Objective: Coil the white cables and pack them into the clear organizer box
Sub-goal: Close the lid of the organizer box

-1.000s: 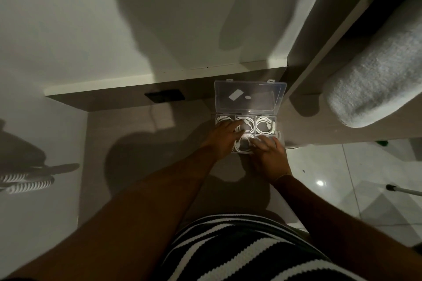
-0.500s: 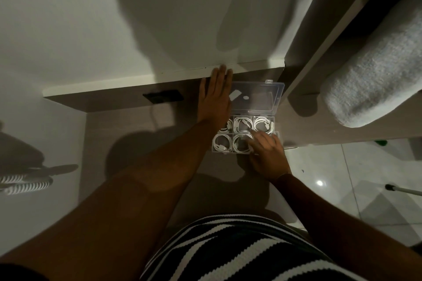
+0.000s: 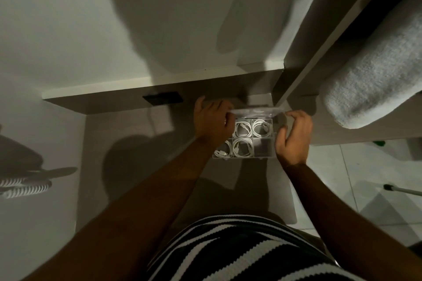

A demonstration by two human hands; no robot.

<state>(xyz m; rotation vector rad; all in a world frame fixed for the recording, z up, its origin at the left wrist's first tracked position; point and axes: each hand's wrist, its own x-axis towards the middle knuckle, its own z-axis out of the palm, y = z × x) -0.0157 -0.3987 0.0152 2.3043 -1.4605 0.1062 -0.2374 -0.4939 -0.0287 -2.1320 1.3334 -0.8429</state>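
Note:
The clear organizer box [image 3: 265,157] sits on a wood-grain surface, divided into compartments. Coiled white cables [image 3: 243,147] fill several compartments; the near right compartment holds none. The box's clear lid [image 3: 258,112] is tilted forward, halfway down over the far row. My left hand [image 3: 213,122] grips the lid's left end and covers the box's far left corner. My right hand [image 3: 293,138] pinches the lid's right end with fingertips, its palm beside the box's right wall.
A white wall ledge [image 3: 141,85] runs behind the box, with a black socket plate [image 3: 162,98] under it. A grey rolled towel [image 3: 374,77] lies on a shelf at right. Tiled floor [image 3: 365,180] shows lower right, with a thin pole [image 3: 404,190].
Both hands left the compartments and rose to the lid's two ends. The lid, upright before, has swung forward and down over the box.

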